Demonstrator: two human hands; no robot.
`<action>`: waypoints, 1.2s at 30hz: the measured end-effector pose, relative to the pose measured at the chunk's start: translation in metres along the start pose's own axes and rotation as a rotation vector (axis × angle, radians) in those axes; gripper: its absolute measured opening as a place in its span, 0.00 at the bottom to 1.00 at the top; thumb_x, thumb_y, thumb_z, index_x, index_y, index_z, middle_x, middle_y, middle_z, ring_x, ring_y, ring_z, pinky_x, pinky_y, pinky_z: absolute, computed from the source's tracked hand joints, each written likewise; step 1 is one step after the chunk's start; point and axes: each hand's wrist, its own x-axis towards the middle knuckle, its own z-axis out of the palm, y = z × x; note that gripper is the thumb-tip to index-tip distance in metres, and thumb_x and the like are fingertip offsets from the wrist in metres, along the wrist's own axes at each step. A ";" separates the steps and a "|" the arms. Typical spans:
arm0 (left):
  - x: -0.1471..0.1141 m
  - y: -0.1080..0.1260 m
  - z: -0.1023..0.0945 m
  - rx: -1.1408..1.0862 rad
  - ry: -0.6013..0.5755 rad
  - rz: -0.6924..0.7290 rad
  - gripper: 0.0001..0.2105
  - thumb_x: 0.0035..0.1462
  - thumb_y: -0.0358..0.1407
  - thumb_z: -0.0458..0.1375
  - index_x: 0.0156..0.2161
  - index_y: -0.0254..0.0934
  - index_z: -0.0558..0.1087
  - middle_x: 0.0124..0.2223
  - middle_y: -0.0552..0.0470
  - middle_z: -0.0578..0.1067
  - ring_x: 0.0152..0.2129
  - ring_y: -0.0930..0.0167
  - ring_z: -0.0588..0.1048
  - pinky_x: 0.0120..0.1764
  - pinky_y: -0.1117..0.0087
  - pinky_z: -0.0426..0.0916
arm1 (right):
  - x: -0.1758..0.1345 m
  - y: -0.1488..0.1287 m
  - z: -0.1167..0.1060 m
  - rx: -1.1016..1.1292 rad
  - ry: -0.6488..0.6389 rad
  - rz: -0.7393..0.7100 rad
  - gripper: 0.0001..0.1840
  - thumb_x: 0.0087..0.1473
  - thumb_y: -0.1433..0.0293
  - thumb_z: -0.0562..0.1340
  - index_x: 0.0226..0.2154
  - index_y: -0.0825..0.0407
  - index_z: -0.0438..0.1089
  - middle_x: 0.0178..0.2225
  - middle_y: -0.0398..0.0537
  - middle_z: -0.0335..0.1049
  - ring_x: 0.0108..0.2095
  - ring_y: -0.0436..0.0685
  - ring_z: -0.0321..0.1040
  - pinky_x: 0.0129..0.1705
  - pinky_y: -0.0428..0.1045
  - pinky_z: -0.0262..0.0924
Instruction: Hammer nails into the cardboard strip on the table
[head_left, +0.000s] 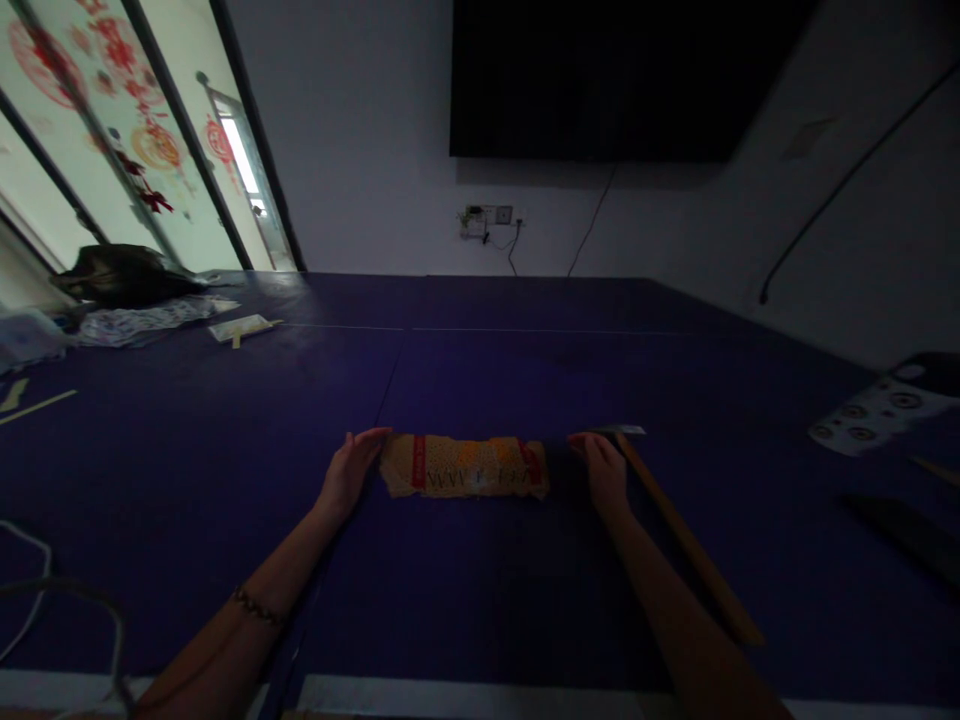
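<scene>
A tan strip of printed packaging (465, 468) with red bands, an orange patch and dark lettering lies crosswise on the purple tabletop (480, 590). Its edges are ragged and its surface looks crinkled. My left hand (351, 475) is at the strip's left end, its fingertips closed at the upper corner. The thumb's grip is partly hidden. Past the right end, with a gap between, my right hand (602, 468) rests with its fingers stretched toward the strip and nothing visible in them. Beside that hand lies a hammer-like tool with a wooden handle (690, 540); its metal head is partly covered.
Papers (142, 318) and a black bag (127, 275) sit at the far left. A patterned white item (874, 410) and a dark flat object (904, 535) lie at the right. Cables (112, 620) curve in at the lower left. Behind the table, a wall carries a screen (622, 80).
</scene>
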 end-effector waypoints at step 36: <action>0.009 -0.002 -0.012 -0.082 0.050 -0.196 0.23 0.48 0.52 0.52 0.33 0.33 0.76 0.43 0.42 0.75 0.51 0.59 0.65 0.54 0.60 0.54 | -0.001 0.013 -0.009 0.577 -0.035 0.295 0.22 0.49 0.51 0.54 0.24 0.52 0.69 0.30 0.54 0.76 0.38 0.62 0.72 0.45 0.58 0.64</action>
